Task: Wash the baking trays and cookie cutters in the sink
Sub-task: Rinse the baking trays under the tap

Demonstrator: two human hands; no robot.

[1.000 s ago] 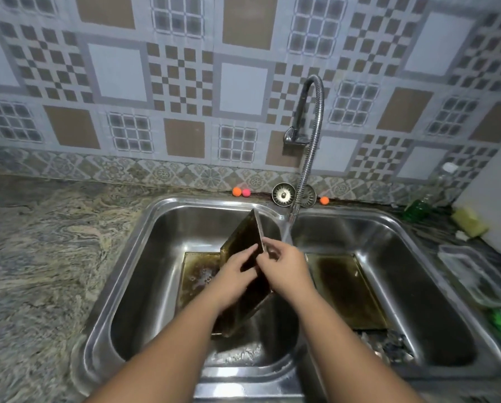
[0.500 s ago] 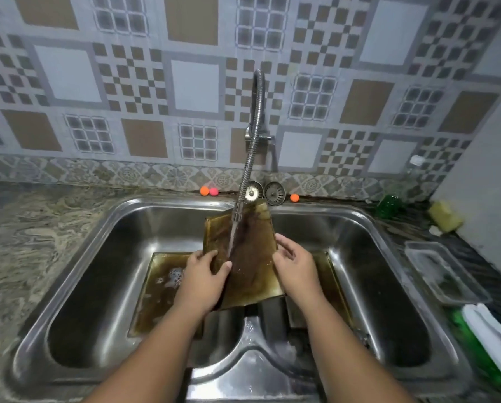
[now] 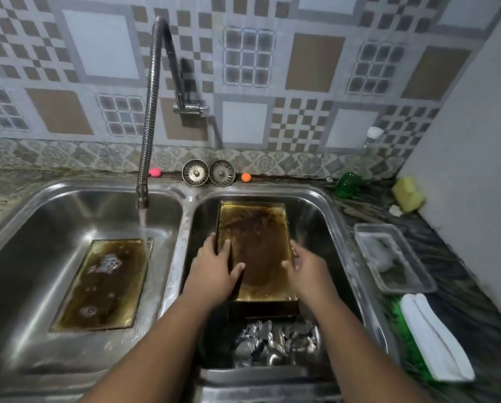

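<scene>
A greasy brown baking tray (image 3: 255,245) lies tilted in the right basin of the steel double sink (image 3: 185,207). My left hand (image 3: 217,269) grips its left rim, thumb on the inside. My right hand (image 3: 304,266) holds the right rim the same way. The dark edge of a second tray (image 3: 264,311) shows beneath it. Several metal cookie cutters (image 3: 275,341) lie heaped at the front of that basin. Another dirty tray (image 3: 104,283) lies flat in the left basin, and the tap (image 3: 149,112) runs water onto its far right corner.
Two sink strainers (image 3: 195,172) and small pink and orange balls stand on the back ledge. On the right counter are a green bottle (image 3: 348,183), a yellow sponge (image 3: 407,193), a clear plastic container (image 3: 394,257) and a white folded cloth (image 3: 435,335).
Both hands carried the tray from under the water stream at the divider over into the right basin and lowered it flatter. The water now falls on the left basin's tray.
</scene>
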